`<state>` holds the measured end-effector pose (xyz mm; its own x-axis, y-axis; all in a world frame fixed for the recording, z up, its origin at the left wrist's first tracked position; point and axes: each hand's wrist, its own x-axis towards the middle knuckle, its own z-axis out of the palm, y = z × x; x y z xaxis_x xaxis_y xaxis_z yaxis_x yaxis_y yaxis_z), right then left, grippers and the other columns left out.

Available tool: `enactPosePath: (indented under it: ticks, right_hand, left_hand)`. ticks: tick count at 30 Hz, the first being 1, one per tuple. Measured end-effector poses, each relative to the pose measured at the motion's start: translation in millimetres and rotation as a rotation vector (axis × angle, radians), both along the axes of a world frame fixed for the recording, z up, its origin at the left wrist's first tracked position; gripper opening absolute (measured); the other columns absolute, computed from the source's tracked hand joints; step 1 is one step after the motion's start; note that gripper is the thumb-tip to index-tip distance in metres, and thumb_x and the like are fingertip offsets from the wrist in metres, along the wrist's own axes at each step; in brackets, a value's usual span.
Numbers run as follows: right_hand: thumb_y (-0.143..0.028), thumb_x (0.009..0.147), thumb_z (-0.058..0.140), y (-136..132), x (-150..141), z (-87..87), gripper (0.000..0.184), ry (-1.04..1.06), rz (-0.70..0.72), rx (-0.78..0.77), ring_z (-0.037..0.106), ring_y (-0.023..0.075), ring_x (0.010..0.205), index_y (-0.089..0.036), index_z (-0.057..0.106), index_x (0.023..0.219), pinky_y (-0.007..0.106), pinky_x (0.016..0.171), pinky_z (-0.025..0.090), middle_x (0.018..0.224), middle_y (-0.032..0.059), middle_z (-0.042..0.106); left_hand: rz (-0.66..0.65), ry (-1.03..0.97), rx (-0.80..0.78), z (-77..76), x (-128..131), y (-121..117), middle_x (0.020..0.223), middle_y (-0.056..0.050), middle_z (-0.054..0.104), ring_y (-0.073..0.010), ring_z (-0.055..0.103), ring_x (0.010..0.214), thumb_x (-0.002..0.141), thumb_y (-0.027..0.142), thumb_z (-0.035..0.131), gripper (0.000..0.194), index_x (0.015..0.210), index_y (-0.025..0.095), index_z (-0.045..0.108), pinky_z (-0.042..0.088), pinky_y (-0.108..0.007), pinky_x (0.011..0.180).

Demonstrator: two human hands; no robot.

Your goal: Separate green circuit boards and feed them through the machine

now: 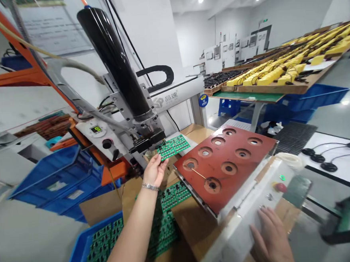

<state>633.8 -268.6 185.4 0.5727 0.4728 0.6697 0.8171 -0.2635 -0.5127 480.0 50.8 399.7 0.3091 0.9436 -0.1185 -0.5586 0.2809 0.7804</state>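
My left hand (155,171) pinches the near edge of a green circuit board (176,146), which bears rows of small dark parts. The board is beside the lower end of the machine head (148,139); whether they touch I cannot tell. My right hand (270,234) lies with fingers stretched out on the white control panel (244,222), close to a small metal button (269,197). Between my hands is a red-brown plate (216,160) with several round recesses and a thin stick (199,173) lying across it.
More circuit boards (175,197) lie below my left forearm, and others fill a blue bin (75,249). Stacked blue crates (58,183) stand at left. A red knob (280,186) juts from the panel. Rows of yellow parts (267,76) cover a table behind.
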Motion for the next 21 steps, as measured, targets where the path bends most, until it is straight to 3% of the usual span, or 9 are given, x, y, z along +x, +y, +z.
enactPosePath:
  ticks: [10,21]
  right_hand:
    - [-0.052,0.088,0.043,0.5,-1.5,3.0,0.055,-0.019,-0.001,-0.001,0.041,0.034,0.124,-0.017,0.04,0.13,0.058,0.099,0.039,0.127,0.0162,0.046]
    - [-0.049,0.088,0.044,0.2,-0.7,3.2,0.055,-0.04,-0.001,0.002,0.041,0.0354,0.124,-0.015,0.039,0.13,0.06,0.097,0.04,0.127,0.018,0.046]
  left_hand:
    - [-0.012,-0.002,-0.012,0.1,5.4,-0.5,0.096,-0.005,0.065,-0.015,0.063,0.076,0.085,0.017,0.058,0.014,0.098,0.014,0.062,0.055,-0.032,0.064]
    - [0.068,-0.016,-0.035,5.2,4.6,4.0,0.099,-0.005,0.064,-0.0151,0.062,0.077,0.086,0.021,0.057,0.017,0.102,0.015,0.061,0.055,-0.032,0.064]
